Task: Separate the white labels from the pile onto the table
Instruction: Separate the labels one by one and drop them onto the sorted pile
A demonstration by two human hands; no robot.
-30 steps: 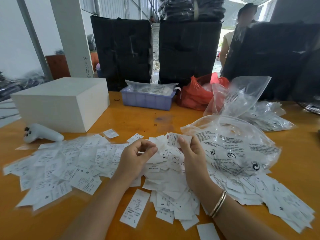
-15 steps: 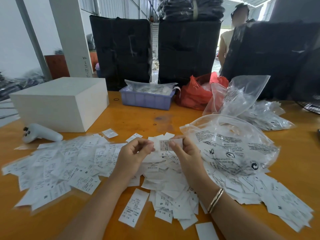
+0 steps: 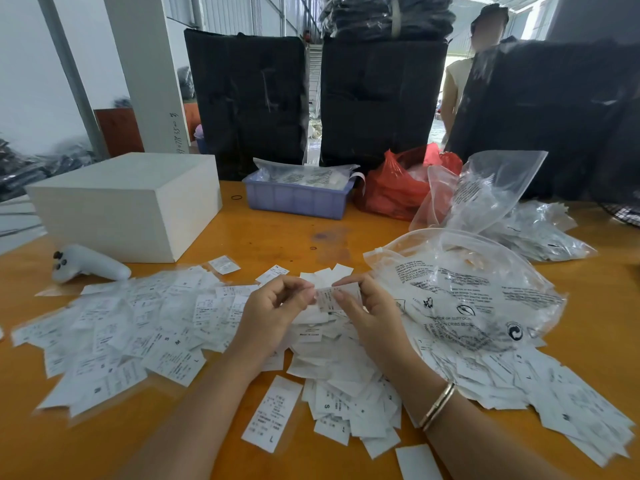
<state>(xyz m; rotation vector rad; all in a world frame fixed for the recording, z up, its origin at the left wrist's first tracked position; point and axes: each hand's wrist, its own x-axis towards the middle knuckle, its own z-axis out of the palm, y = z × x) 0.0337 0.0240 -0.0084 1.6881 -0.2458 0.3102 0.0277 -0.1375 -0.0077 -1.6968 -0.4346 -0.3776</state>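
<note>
Sorting labels, far from finished

Head view: the left hand and the right hand are together above the pile, both pinching one white label. Many separated labels lie spread on the bench at the left; I judge much of the pile remains.
</note>
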